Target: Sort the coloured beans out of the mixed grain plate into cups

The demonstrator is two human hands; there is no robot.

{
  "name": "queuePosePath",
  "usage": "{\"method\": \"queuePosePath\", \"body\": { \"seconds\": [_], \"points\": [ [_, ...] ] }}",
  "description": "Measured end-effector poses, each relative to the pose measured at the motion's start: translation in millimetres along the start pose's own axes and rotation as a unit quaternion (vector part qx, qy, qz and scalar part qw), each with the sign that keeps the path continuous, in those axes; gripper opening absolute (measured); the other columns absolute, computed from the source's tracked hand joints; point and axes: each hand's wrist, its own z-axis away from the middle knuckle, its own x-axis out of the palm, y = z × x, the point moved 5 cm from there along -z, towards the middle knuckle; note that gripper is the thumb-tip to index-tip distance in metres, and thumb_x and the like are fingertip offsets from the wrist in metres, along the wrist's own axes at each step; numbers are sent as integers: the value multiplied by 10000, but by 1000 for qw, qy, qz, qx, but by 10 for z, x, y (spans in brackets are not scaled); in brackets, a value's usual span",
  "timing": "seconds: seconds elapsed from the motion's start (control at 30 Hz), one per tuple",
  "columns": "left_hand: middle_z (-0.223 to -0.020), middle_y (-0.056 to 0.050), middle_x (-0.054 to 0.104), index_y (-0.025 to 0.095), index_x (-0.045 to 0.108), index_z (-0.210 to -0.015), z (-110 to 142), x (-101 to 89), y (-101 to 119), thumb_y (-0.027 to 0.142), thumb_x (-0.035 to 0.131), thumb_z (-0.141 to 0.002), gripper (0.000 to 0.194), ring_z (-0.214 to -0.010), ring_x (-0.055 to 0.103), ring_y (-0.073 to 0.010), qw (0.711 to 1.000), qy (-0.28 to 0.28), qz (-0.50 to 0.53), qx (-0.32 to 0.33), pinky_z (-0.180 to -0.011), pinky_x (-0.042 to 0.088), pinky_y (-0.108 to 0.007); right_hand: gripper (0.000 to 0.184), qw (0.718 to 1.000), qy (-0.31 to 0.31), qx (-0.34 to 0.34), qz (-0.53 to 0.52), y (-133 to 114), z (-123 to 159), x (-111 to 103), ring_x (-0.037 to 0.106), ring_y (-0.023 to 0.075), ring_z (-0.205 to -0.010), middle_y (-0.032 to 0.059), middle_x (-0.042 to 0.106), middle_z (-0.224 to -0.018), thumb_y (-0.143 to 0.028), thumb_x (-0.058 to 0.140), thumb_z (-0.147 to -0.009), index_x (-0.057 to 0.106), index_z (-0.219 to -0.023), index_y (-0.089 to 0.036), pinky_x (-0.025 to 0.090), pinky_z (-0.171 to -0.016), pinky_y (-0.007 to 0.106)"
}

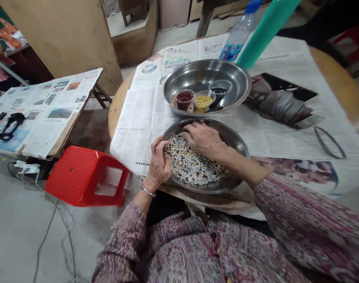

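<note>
A steel pan [235, 141] close to me holds a heap of mixed beans [194, 167], white, red, dark and yellow. My left hand [159, 163] curls over the pan's left rim, its fingers bent onto the beans. My right hand [203, 138] lies palm down on the beans at the pan's far side, fingers bunched together. Behind it, a second steel pan [197, 74] carries three small cups: red beans [184, 97], yellow beans [203, 101] and dark beans [220, 90].
Newspaper [144, 114] covers the round table. A plastic water bottle [238, 33] and a green tube [264, 29] stand at the back. A red plastic stool [85, 175] sits on the floor to the left, beside a low board [40, 114] covered with newspaper.
</note>
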Motion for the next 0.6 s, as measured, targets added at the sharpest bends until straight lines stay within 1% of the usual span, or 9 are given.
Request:
{"method": "queuePosePath", "body": {
  "seconds": [0.07, 0.17, 0.27, 0.37, 0.43, 0.5, 0.53, 0.6],
  "points": [
    [-1485, -153, 393, 227, 336, -1409, -2, -1, 8, 105, 393, -984, 446, -1460, 392, -255, 1000, 6, 4, 4, -1244, 379, -530, 241, 998, -22, -48, -30, -150, -63, 54, 603, 261, -929, 112, 709, -998, -336, 510, -976, 713, -1008, -208, 486, -782, 403],
    [-1488, -153, 393, 237, 310, -1445, 2, 7, 0, 190, 380, -1040, 413, -1462, 392, -254, 1000, 10, 10, 8, -1240, 386, -520, 224, 987, -78, -117, -75, -370, -79, 110, 586, 256, -982, 109, 699, -1043, -355, 576, -956, 712, -1030, -194, 475, -851, 407],
    [-1493, -147, 395, 254, 301, -1463, 10, 12, -21, 244, 372, -1060, 409, -1457, 399, -264, 1000, 15, 19, 9, -1236, 384, -542, 178, 969, -136, -183, -101, -552, 17, 113, 574, 252, -975, 87, 697, -1025, -317, 663, -890, 722, -1016, -206, 450, -863, 410],
    [-1499, -152, 383, 242, 306, -1465, 13, 16, -26, 267, 363, -1068, 402, -1457, 398, -267, 1000, 13, 13, 12, -1234, 383, -545, 112, 945, -170, -250, -121, -670, 208, 21, 562, 247, -984, 56, 691, -995, -281, 710, -834, 732, -935, -240, 431, -888, 413],
    [-1496, -153, 383, 238, 310, -1462, 12, 11, -20, 267, 357, -1069, 396, -1454, 400, -261, 1000, 14, 10, 11, -1234, 386, -531, 58, 930, -189, -290, -122, -673, 359, -75, 554, 244, -979, 37, 677, -940, -261, 712, -818, 727, -874, -259, 427, -900, 418],
    [-1474, -148, 403, 243, 312, -1461, 8, 7, -9, 258, 348, -1071, 392, -1439, 415, -251, 1000, 15, 9, 11, -1228, 398, -521, 41, 921, -203, -314, -112, -586, 493, -178, 549, 238, -952, 24, 662, -899, -234, 690, -815, 709, -833, -266, 429, -901, 425],
    [-1460, -144, 414, 247, 314, -1461, 6, 7, -3, 253, 342, -1071, 391, -1429, 426, -246, 1000, 14, 7, 12, -1224, 405, -517, 46, 920, -202, -318, -107, -510, 544, -232, 550, 236, -942, 24, 663, -902, -224, 674, -816, 696, -820, -264, 432, -899, 429],
    [-1439, -136, 429, 254, 319, -1463, 3, 13, 8, 241, 333, -1071, 392, -1417, 437, -239, 1000, 7, 0, 15, -1221, 411, -507, 67, 930, -182, -302, -102, -323, 609, -348, 561, 236, -939, 35, 678, -941, -205, 631, -823, 673, -814, -256, 443, -891, 434]
  ]
}}
